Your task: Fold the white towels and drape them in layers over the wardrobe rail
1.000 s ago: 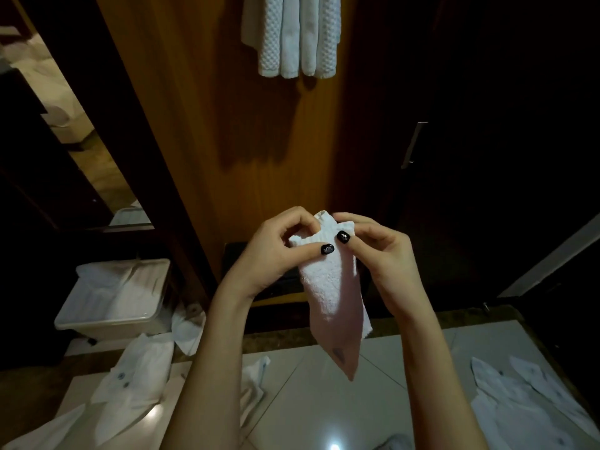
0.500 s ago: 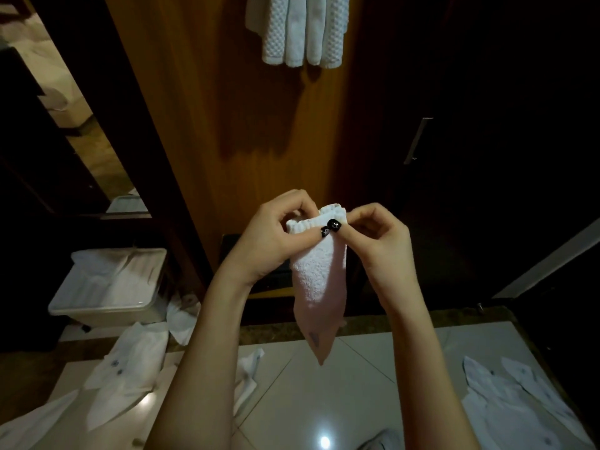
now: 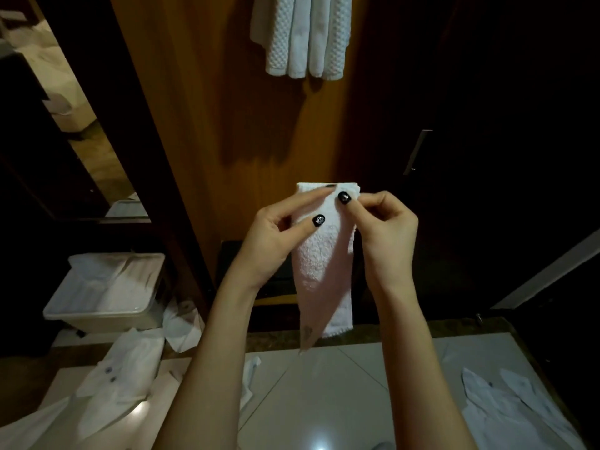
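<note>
Below the hung towels (image 3: 303, 37), left hand (image 3: 269, 241) and right hand (image 3: 386, 235) pinch the folded towel (image 3: 319, 264) near its top; a slackened pinch could spill the fold.

Warm wooden wardrobe panel (image 3: 211, 125), dark door (image 3: 487, 92) beside it, glossy pale floor tiles (image 3: 324, 401).

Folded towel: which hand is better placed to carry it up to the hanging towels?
Probably left. The left hand holds the folded towel along its top, thumb across its face; the right hand only pinches a top corner. The hanging towels are straight above.
</note>
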Action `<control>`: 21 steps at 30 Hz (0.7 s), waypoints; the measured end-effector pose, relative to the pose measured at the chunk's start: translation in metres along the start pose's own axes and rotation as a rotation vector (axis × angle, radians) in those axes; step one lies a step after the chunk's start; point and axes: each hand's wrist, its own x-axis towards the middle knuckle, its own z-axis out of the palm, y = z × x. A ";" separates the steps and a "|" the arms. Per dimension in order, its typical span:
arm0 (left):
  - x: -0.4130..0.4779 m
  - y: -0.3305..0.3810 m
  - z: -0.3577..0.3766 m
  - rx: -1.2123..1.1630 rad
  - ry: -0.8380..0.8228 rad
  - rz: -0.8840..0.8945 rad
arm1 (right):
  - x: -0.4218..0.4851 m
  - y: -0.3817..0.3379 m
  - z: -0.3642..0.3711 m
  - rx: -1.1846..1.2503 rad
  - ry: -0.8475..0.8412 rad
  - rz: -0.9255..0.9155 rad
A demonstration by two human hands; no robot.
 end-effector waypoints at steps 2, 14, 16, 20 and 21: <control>0.004 -0.001 0.001 0.016 0.066 0.009 | 0.003 0.003 -0.003 -0.019 -0.050 -0.007; 0.065 0.010 -0.006 -0.063 0.394 0.018 | -0.010 0.042 -0.010 -0.389 -0.271 0.119; 0.074 0.014 -0.007 -0.089 0.429 0.024 | -0.010 0.044 -0.012 -0.421 -0.275 0.125; 0.092 0.023 -0.008 -0.108 0.492 0.061 | -0.009 0.056 -0.014 -0.600 -0.321 0.182; 0.097 0.024 -0.008 -0.117 0.502 0.066 | -0.009 0.058 -0.014 -0.627 -0.297 0.189</control>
